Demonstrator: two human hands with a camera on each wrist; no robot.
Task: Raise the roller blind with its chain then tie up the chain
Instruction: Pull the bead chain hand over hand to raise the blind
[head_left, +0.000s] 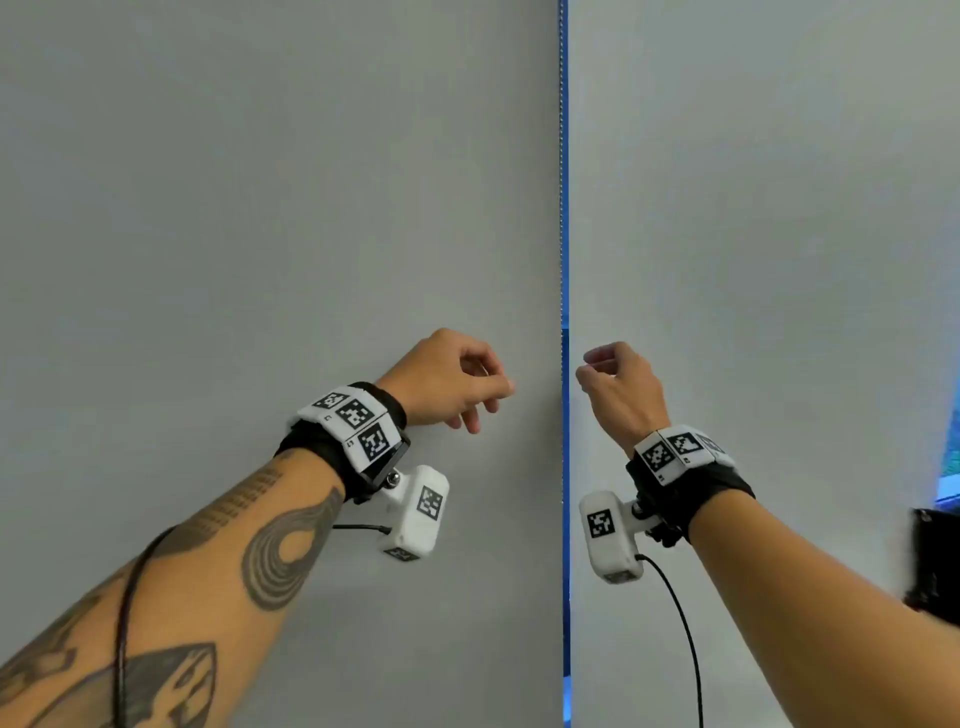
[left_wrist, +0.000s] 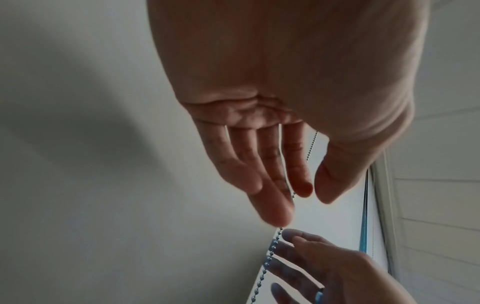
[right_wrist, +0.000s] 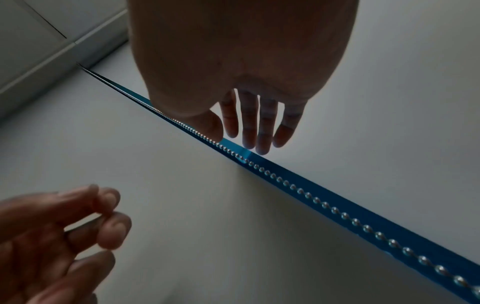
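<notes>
Hands flank the bead chain (head_left: 561, 208) in the gap between two lowered roller blinds (head_left: 311, 182), left hand (head_left: 452, 379) and right hand (head_left: 621, 384) loosely curled, neither gripping; next, pinch one strand.

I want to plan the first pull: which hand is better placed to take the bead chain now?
Probably the right hand: its thumb lies right beside the bead chain, fingers open. The left hand hangs further off, over the blind.

The chain (head_left: 561, 208) hangs between left hand (head_left: 449, 379) and right hand (head_left: 621, 387).
</notes>
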